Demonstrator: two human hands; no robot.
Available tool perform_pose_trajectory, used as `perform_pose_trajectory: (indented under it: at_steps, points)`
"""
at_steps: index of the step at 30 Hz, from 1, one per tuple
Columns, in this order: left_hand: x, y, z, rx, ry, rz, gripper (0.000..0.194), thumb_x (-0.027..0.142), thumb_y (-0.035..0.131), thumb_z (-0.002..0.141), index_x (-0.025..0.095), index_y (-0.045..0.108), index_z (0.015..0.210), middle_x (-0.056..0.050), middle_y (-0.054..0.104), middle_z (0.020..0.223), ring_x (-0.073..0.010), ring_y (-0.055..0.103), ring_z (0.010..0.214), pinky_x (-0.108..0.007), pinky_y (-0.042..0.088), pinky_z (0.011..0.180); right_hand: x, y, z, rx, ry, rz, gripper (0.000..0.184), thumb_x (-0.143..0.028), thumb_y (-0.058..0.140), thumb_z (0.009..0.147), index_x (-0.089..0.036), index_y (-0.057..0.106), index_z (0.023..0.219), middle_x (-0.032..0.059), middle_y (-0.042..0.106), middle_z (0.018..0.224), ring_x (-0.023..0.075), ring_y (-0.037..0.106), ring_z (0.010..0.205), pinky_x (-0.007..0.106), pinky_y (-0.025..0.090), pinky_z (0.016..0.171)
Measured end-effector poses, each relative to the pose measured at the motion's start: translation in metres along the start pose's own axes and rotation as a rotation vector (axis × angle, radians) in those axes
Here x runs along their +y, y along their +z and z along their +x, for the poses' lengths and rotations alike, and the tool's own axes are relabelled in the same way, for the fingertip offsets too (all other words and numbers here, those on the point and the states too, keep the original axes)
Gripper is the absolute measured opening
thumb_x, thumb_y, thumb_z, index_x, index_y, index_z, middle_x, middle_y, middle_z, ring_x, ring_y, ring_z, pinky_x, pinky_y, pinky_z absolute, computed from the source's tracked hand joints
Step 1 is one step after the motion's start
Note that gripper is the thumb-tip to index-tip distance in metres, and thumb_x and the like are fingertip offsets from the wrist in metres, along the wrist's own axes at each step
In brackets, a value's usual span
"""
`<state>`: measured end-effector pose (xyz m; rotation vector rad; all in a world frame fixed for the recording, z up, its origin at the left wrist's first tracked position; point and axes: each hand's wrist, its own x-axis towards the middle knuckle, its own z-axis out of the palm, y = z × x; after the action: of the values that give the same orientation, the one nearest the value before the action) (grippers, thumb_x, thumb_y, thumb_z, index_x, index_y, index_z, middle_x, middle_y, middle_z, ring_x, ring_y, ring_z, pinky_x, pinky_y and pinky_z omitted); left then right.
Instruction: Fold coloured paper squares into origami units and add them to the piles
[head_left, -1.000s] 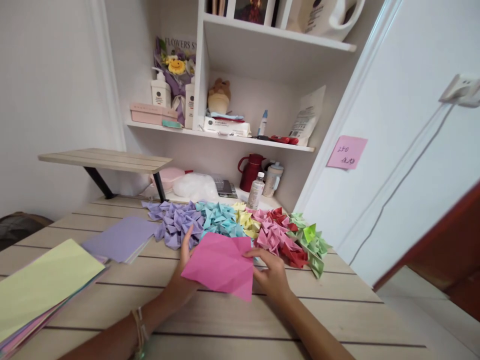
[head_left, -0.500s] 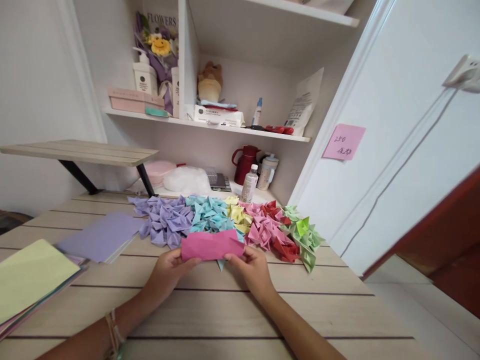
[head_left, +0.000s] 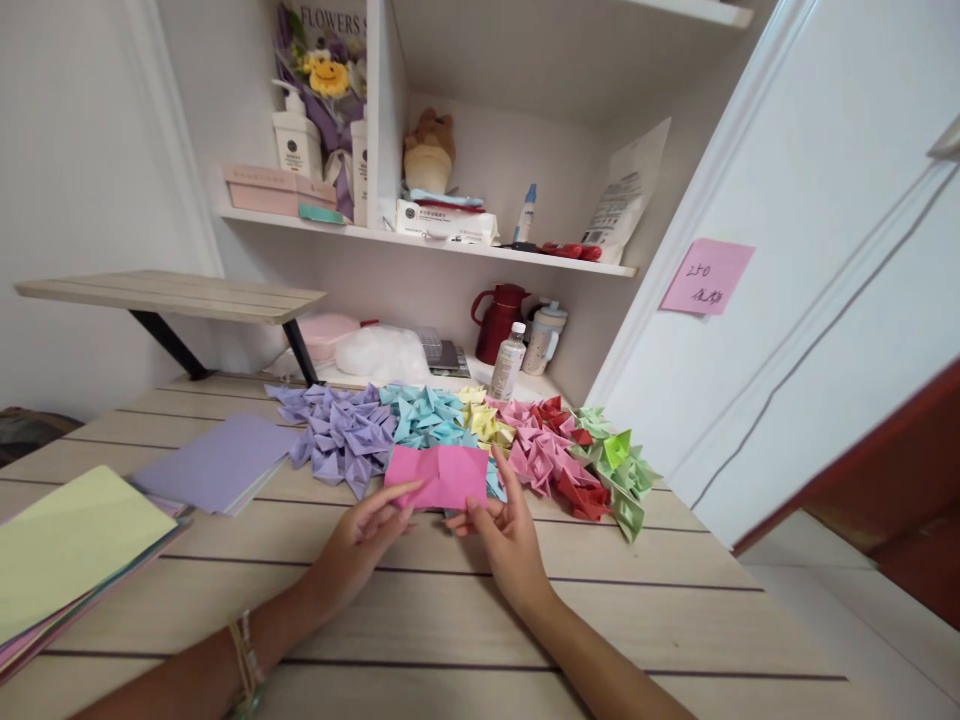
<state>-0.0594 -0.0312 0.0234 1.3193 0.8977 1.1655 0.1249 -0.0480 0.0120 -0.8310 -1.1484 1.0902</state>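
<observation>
Above the table I have a bright pink sheet of folding paper [head_left: 457,480], creased down its middle. My right hand [head_left: 514,540] pinches its lower right edge between thumb and fingers, with the index finger raised beside it. At the lower left corner my left hand [head_left: 364,530] has its fingers closed against the sheet, one finger lying across its front. Just behind the sheet spreads a row of folded paper pieces: purple ones [head_left: 345,432], blue ones [head_left: 427,415], yellow ones [head_left: 486,420], pink ones [head_left: 536,450], red ones [head_left: 583,497] and green ones [head_left: 626,470].
Purple paper sheets [head_left: 217,460] and a stack topped with yellow paper [head_left: 75,545] lie at the left. A small raised shelf [head_left: 172,295] stands behind them. At the back are a clear bottle [head_left: 508,365], a red jug [head_left: 499,322] and a light tumbler [head_left: 545,338].
The pink paper has tilted and looks shorter across, its middle crease now showing. My left hand has shifted its fingers onto the front; my right index finger has lifted. The view has turned slightly left.
</observation>
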Motion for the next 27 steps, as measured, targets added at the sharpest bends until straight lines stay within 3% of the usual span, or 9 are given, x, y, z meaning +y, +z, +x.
perform_pose_trajectory:
  at_steps: [2, 5, 11, 15, 18, 24, 27]
  points:
    - [0.000, 0.000, 0.000, 0.015, -0.026, -0.056, 0.039, 0.035, 0.070, 0.069, 0.018, 0.065, 0.104, -0.003, 0.068, 0.088, -0.0200, 0.064, 0.085, -0.031, 0.050, 0.083, 0.001, -0.001, -0.001, -0.011, -0.016, -0.033, 0.076, -0.040, 0.056, 0.083, -0.017, 0.014, 0.141, 0.0038, 0.069, 0.068, 0.0206, 0.069, 0.067, 0.034, 0.055, 0.066]
    - [0.000, 0.000, 0.002, 0.079, -0.055, -0.205, 0.041, 0.030, 0.073, 0.066, 0.017, 0.065, 0.104, 0.000, 0.068, 0.074, -0.0169, 0.065, 0.078, -0.032, 0.047, 0.088, 0.001, -0.002, -0.003, -0.048, -0.060, -0.151, 0.062, -0.041, 0.049, 0.087, -0.018, 0.026, 0.140, 0.0056, 0.071, 0.074, 0.0210, 0.069, 0.072, 0.035, 0.054, 0.069]
    - [-0.002, 0.001, 0.005, 0.134, -0.128, -0.358, 0.030, 0.026, 0.078, 0.059, 0.016, 0.071, 0.086, -0.002, 0.071, 0.083, -0.0139, 0.064, 0.080, -0.025, 0.049, 0.083, -0.006, -0.001, -0.009, -0.289, -0.275, -0.505, 0.036, -0.026, 0.050, 0.086, -0.024, 0.055, 0.122, 0.0057, 0.072, 0.093, 0.0191, 0.067, 0.081, 0.031, 0.052, 0.076]
    - [-0.011, -0.004, 0.008, 0.190, -0.107, -0.300, 0.022, 0.022, 0.080, 0.056, 0.015, 0.071, 0.075, 0.000, 0.071, 0.073, -0.0105, 0.063, 0.071, -0.018, 0.049, 0.071, -0.007, 0.001, -0.009, -0.400, -0.359, -0.621, 0.042, -0.018, 0.060, 0.077, -0.025, 0.058, 0.119, 0.0052, 0.069, 0.104, 0.0186, 0.066, 0.088, 0.028, 0.050, 0.080]
    - [-0.014, -0.007, 0.010, 0.199, -0.109, -0.292, 0.022, 0.022, 0.080, 0.056, 0.016, 0.071, 0.075, 0.000, 0.072, 0.073, -0.0104, 0.063, 0.071, -0.018, 0.048, 0.070, -0.007, 0.000, -0.008, -0.356, -0.386, -0.654, 0.045, -0.016, 0.061, 0.076, -0.025, 0.057, 0.120, 0.0063, 0.067, 0.107, 0.0189, 0.064, 0.091, 0.028, 0.050, 0.080]
    - [-0.011, -0.002, 0.006, -0.015, -0.130, -0.143, 0.027, 0.022, 0.079, 0.056, 0.016, 0.071, 0.081, -0.003, 0.073, 0.076, -0.0141, 0.065, 0.071, -0.021, 0.050, 0.067, -0.013, 0.001, -0.007, -0.144, -0.332, -0.562, 0.019, -0.025, 0.068, 0.073, -0.026, 0.073, 0.092, 0.0039, 0.073, 0.088, 0.0200, 0.066, 0.081, 0.029, 0.052, 0.074]
    - [-0.010, 0.000, 0.002, -0.018, -0.048, -0.031, 0.025, 0.018, 0.079, 0.054, 0.016, 0.070, 0.078, -0.003, 0.073, 0.076, -0.0160, 0.066, 0.072, -0.023, 0.051, 0.067, -0.013, 0.002, -0.006, -0.089, -0.276, -0.542, 0.010, -0.030, 0.067, 0.075, -0.025, 0.074, 0.079, 0.0024, 0.073, 0.077, 0.0199, 0.066, 0.075, 0.029, 0.051, 0.070]
